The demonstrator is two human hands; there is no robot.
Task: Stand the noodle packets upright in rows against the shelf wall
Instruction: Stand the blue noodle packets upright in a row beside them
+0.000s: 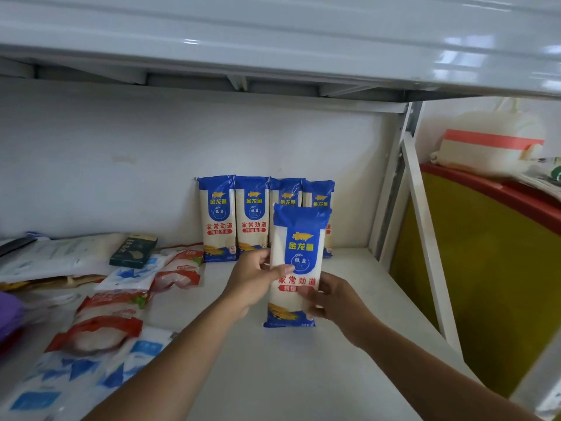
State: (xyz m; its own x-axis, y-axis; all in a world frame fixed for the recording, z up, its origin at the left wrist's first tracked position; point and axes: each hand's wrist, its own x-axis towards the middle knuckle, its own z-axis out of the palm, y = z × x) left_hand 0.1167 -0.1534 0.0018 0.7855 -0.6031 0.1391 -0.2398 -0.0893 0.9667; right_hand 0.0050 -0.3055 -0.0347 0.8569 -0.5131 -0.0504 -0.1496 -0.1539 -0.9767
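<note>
Placing step: packet [299, 256] upright, grip of left hand [255, 284] at 9 o'clock and right hand [334, 302] at 4 o'clock clamped on it. Next, likely: set snug before row [252, 217] at 12 o'clock, against wall [121, 147]

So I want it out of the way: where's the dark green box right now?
In the head view, the dark green box lies left of centre on the shelf, near the back wall, just left of the four standing noodle packets.
</note>
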